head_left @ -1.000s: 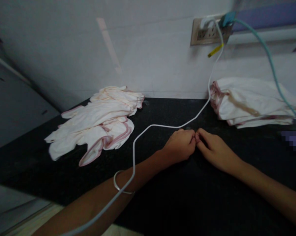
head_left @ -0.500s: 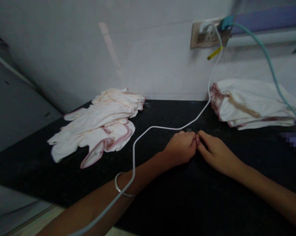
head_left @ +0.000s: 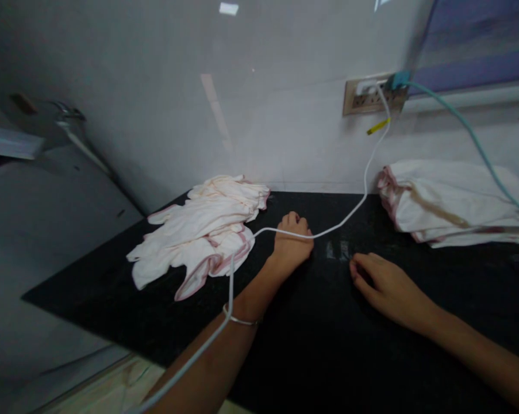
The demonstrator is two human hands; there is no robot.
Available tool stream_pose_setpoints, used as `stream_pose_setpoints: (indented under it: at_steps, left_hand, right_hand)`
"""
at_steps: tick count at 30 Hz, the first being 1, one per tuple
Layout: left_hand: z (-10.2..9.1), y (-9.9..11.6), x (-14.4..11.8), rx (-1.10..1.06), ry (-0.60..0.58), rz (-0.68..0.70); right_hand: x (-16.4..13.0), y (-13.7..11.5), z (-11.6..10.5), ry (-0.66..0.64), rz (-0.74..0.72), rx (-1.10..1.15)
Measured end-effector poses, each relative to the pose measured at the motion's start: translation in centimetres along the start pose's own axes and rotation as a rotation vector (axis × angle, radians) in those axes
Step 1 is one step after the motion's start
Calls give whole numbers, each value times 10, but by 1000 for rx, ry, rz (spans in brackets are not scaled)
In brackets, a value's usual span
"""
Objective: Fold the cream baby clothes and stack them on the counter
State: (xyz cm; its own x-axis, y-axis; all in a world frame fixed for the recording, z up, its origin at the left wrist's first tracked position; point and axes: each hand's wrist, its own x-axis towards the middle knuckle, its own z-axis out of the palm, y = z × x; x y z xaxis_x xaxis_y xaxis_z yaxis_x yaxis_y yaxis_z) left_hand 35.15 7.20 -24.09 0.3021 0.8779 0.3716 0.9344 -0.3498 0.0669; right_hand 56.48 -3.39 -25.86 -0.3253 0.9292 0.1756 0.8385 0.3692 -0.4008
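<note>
My left hand [head_left: 292, 238], below a wrist with a silver bangle [head_left: 242, 319], is over the black counter [head_left: 328, 345]. Its back faces me, with the fingers bent forward, slightly apart, and partly hidden; nothing shows in them. A white cable [head_left: 345, 218] crosses in front of this hand. Just left of it lies a loose pile of white gloves [head_left: 203, 224] with pink-edged cuffs. My right hand [head_left: 384, 287] rests on the counter with thumb and fingertips curled together, a gap inside the curl, and nothing visible between them.
A second stack of white gloves [head_left: 457, 201], with a brownish band across it, sits at the back right. A wall socket [head_left: 373, 95] holds a white plug and a teal one, whose teal cable [head_left: 470, 126] hangs down right. A grey panel [head_left: 61, 230] stands at the left.
My hands, touching at the fingertips before, have come apart. The left moved left and away from me, toward the loose gloves, and its fist loosened. The camera view tilted up slightly.
</note>
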Motion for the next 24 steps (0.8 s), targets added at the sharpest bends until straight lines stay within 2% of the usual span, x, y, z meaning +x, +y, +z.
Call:
stream_pose_setpoints:
  at_steps: [4,7,10,14,20,24]
  left_hand:
    - [4,-27,8,86,37,-344]
    - [9,-37,9,106,-66,-499]
    - [14,-38,10,164,-162,-509]
    - [19,-36,13,226,-216,-485]
    - [34,-37,14,245,-155,-498]
    - [35,-44,16,160,-111,-466]
  right_hand:
    - [-1,2,3,2,-2,14]
    - [0,3,4,8,-8,17]
    - [0,2,4,19,-9,23]
    - [0,-1,3,17,1,35]
    - [1,-5,-1,10,-2,20]
    - [1,-7,-3,12,1,8]
